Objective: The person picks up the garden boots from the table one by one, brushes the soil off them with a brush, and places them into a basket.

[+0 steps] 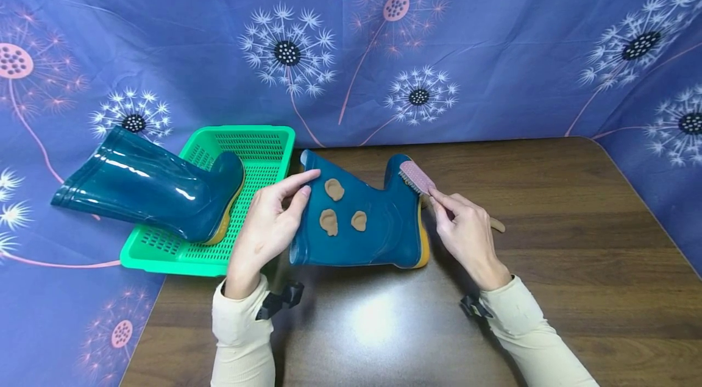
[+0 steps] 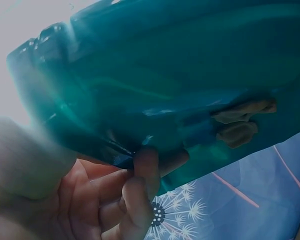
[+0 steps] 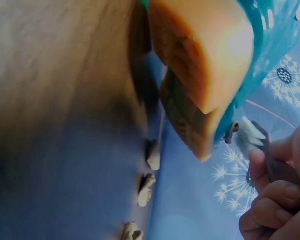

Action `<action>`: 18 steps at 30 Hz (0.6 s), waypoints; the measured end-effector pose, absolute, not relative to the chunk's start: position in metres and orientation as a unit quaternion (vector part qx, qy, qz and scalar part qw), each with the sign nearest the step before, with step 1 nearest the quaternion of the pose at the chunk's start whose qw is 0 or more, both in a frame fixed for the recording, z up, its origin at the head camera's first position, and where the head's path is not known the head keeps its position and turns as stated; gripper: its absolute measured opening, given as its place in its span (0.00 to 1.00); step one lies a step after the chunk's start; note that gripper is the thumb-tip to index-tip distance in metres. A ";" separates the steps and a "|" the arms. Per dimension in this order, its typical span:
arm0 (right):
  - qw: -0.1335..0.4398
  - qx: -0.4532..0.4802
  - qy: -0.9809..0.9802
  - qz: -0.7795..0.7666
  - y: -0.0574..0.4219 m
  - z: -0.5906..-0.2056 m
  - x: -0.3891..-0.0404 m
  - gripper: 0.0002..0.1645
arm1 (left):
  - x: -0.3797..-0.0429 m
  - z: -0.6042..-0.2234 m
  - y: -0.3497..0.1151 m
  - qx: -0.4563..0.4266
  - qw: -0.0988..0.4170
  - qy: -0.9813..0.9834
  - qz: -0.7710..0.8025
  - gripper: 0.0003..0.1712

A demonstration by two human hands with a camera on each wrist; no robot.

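Note:
A teal rain boot (image 1: 373, 241) with a yellow sole lies on its side, tilted up off the table. Three tan clay-like lumps (image 1: 334, 189) stick to its shaft. My left hand (image 1: 269, 222) grips the shaft at the boot's opening; some of its fingers are hidden by the boot. Between thumb and fingers, my right hand (image 1: 466, 231) holds a pink scrub brush (image 1: 418, 177), its bristles against the toe of the boot. A small brown lump (image 3: 232, 132) sits on the toe beside the bristles in the right wrist view.
Left of the boot stands a green plastic basket (image 1: 285, 149). A second teal boot (image 1: 153, 186) lies across it, shaft overhanging the left side. Tan pieces (image 3: 146, 190) lie on the wooden table (image 1: 576, 222), partly behind my right hand. A blue patterned cloth (image 1: 493, 21) hangs behind.

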State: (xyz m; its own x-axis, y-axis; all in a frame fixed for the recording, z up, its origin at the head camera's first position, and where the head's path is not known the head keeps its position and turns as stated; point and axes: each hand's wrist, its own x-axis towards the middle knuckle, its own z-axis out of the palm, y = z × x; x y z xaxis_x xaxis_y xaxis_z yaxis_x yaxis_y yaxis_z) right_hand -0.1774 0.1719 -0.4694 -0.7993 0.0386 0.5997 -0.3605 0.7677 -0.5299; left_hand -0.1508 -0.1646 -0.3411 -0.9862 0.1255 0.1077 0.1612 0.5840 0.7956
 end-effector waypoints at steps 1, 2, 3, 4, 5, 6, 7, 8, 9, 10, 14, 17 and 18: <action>0.300 0.092 -0.892 0.325 0.172 -0.470 -0.178 0.15 | -0.151 -0.341 -0.165 -0.081 0.020 -0.890 -0.449 0.22; 0.297 0.091 -0.894 0.322 0.173 -0.471 -0.178 0.15 | -0.151 -0.341 -0.165 -0.081 0.021 -0.890 -0.449 0.22; 0.297 0.090 -0.895 0.319 0.173 -0.471 -0.178 0.15 | -0.151 -0.341 -0.165 -0.082 0.021 -0.890 -0.448 0.22; 0.299 0.086 -0.895 0.318 0.174 -0.471 -0.179 0.14 | -0.151 -0.341 -0.165 -0.082 0.021 -0.890 -0.448 0.22; 0.303 0.081 -0.895 0.317 0.175 -0.471 -0.179 0.14 | -0.151 -0.341 -0.165 -0.082 0.021 -0.890 -0.447 0.22; 0.306 0.075 -0.894 0.318 0.176 -0.471 -0.180 0.14 | -0.152 -0.341 -0.165 -0.082 0.021 -0.891 -0.447 0.22; 0.310 0.070 -0.893 0.319 0.176 -0.470 -0.180 0.14 | -0.152 -0.341 -0.165 -0.082 0.021 -0.891 -0.446 0.22; 0.314 0.065 -0.891 0.321 0.177 -0.470 -0.180 0.14 | -0.152 -0.341 -0.165 -0.082 0.020 -0.891 -0.446 0.22; 0.317 0.063 -0.889 0.323 0.177 -0.469 -0.180 0.14 | -0.152 -0.341 -0.165 -0.082 0.019 -0.891 -0.446 0.22; 0.319 0.063 -0.888 0.324 0.177 -0.469 -0.180 0.14 | -0.152 -0.341 -0.165 -0.081 0.018 -0.891 -0.446 0.22; 0.311 0.101 -0.885 0.333 0.172 -0.468 -0.177 0.15 | -0.152 -0.341 -0.165 -0.079 0.015 -0.892 -0.445 0.22; 0.299 0.132 -0.886 0.329 0.168 -0.468 -0.175 0.15 | -0.152 -0.341 -0.166 -0.077 0.015 -0.892 -0.445 0.22; 0.297 0.135 -0.887 0.326 0.167 -0.468 -0.175 0.15 | -0.152 -0.341 -0.166 -0.077 0.015 -0.892 -0.445 0.22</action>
State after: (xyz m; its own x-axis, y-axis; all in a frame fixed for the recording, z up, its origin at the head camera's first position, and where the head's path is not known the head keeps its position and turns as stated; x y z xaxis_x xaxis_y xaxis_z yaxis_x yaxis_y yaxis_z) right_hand -0.1750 0.1672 -0.4679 -0.7872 -0.0457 0.6150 -0.4330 0.7511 -0.4984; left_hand -0.1518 -0.1657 -0.3407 -0.9876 0.1243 0.0956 0.1512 0.5921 0.7915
